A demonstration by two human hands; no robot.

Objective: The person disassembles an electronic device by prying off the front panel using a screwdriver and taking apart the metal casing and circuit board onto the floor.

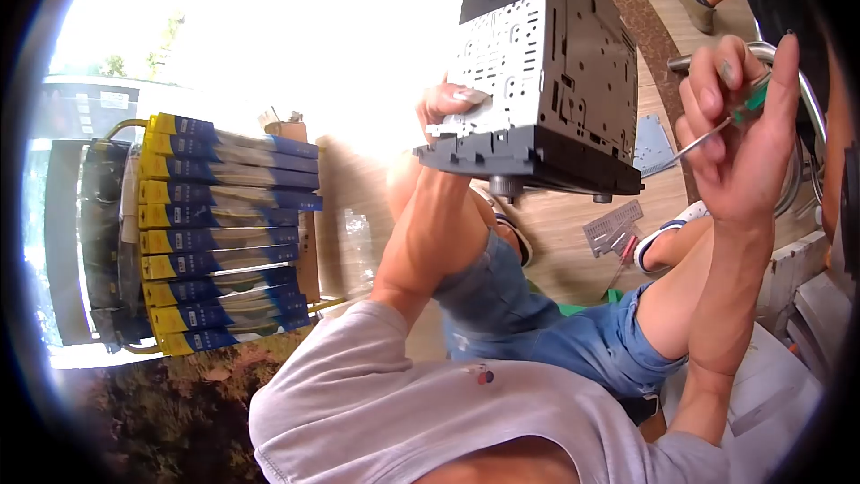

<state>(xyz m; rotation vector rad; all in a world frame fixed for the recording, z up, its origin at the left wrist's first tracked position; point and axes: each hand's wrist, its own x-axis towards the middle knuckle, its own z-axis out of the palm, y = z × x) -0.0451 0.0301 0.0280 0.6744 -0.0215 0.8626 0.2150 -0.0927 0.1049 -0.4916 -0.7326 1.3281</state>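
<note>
A metal box-shaped car stereo unit (587, 72) with a black front panel and knobs is held up at the top centre, its knobs pointing down. My left hand (452, 106) grips its left side, thumb on the perforated metal face. Right of the unit, my right hand (739, 116) is closed round a screwdriver (751, 103) with a green handle, one finger stretched upward. The screwdriver's thin shaft points down and left, below the unit's right edge, apart from it.
Flat perforated metal plates (614, 227) and a red-handled tool (629, 248) lie on the floor between my feet. A bluish plate (656, 143) is behind them. Yellow-and-blue packages (228, 237) stand in a rack at left. Another person's shoe (688, 2) shows at upper right.
</note>
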